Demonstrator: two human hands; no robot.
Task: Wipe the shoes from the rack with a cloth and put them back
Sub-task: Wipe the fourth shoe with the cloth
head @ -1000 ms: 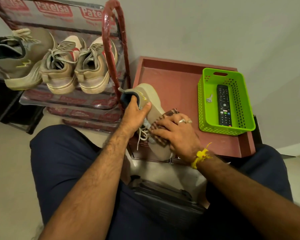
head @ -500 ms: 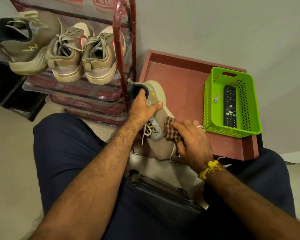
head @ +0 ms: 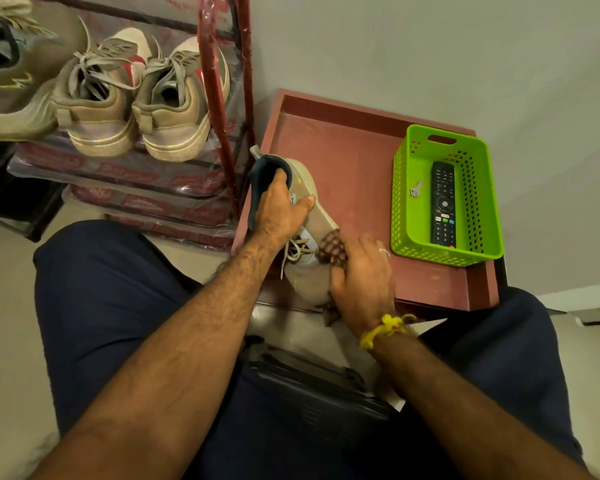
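Beige shoe (head: 321,216) in left hand's (head: 279,211) grip, right hand (head: 362,275) clutching cloth (head: 333,247) at table (head: 354,161) edge.

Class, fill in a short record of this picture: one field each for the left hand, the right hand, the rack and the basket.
left hand: left hand grips the shoe at its collar
right hand: right hand presses the checked cloth on the shoe's side
rack: rack holds three other shoes
basket: green basket holds a remote and a key
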